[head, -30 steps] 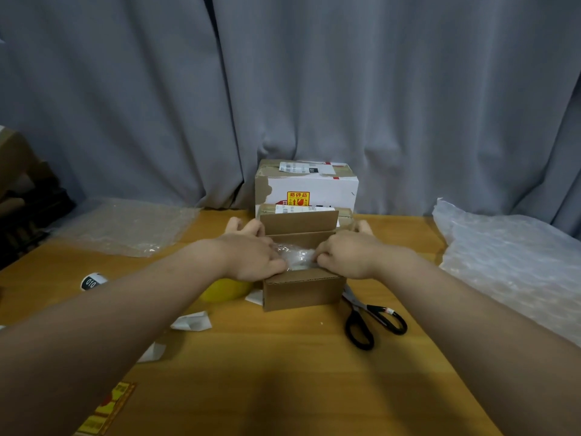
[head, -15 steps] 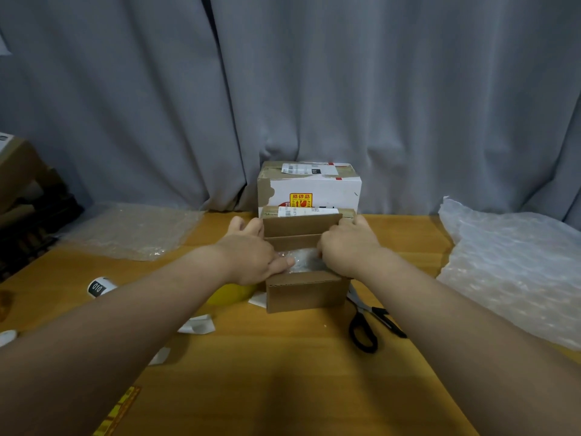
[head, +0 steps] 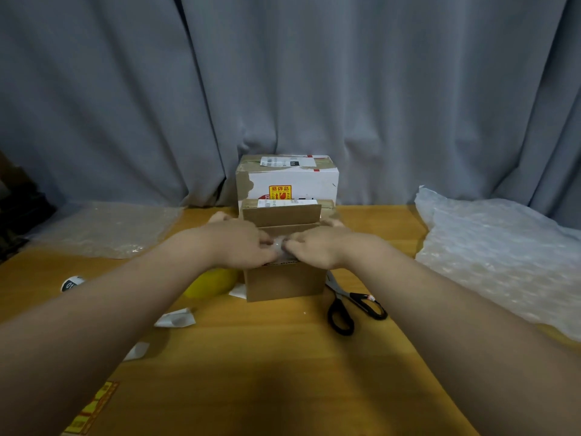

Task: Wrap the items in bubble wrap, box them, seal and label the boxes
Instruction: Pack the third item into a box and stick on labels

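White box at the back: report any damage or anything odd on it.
The white box has its white surface torn away at the upper left corner of the front face, baring brown cardboard. Its fragile sticker is partly hidden by the small sealed box in front.

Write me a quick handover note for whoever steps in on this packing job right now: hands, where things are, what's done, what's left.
Left hand and right hand: both pressing the bubble-wrapped item down into the open brown box; neither grips anything else.
Positions: the box's rear flap stands up. Scissors lie right of the box, a yellow tape roll left of it. Spare bubble wrap sits far right.
Done: item wrapped and in the box. Two boxes behind already carry labels.
Left: fold the flaps, tape them shut, stick on a label.
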{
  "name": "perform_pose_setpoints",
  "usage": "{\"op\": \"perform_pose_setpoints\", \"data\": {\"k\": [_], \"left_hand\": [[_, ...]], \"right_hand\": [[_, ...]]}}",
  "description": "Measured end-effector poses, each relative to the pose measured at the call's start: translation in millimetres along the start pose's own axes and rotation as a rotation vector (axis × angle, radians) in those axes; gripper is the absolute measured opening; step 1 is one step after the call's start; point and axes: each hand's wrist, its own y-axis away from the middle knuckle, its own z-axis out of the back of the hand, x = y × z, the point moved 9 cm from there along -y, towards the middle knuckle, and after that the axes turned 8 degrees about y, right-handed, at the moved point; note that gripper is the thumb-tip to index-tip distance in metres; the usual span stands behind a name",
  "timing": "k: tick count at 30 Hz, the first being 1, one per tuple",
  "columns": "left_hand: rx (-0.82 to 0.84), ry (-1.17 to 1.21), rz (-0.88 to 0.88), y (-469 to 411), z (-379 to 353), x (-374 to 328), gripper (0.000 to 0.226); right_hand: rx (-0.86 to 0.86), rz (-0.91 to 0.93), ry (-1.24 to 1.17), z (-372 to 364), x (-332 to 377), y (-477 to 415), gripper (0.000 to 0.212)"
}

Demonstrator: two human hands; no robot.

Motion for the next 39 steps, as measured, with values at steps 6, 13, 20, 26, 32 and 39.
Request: {"op": "perform_pose_setpoints", "data": {"k": [6,13,20,26,32,39], "left_hand": [[0.206,0.105,0.038,0.9,-35.9,20.2,0.057],[-0.183,0.14,-0.024,2.4,-16.2,13.8,0.053],[-0.816,0.467,-0.114,67.3,40.3,74.4,0.041],[-0.437,0.464,0.328,53.2,-20.1,214.6,0.048],[-0.229,0.431,0.509,16.7,-85.7,269.8,0.069],[-0.243,0.456,0.553,-1.4,-97.0,303.9,0.011]], "right_hand": [[0.018,-0.005,-0.079,-20.7,-0.5,-7.9,0.06],[-0.21,-0.064,-0.011,9.3,3.0,0.7,0.05],[-0.791,-0.042,-0.091,86.6,36.7,31.5,0.026],[-0.715,0.073,-0.055,96.5,116.0,-10.3,0.028],[-0.587,0.093,-0.037,76.9,162.1,-55.9,0.03],[-0.449,0.118,-0.107,60.8,161.9,-93.2,0.029]]}}
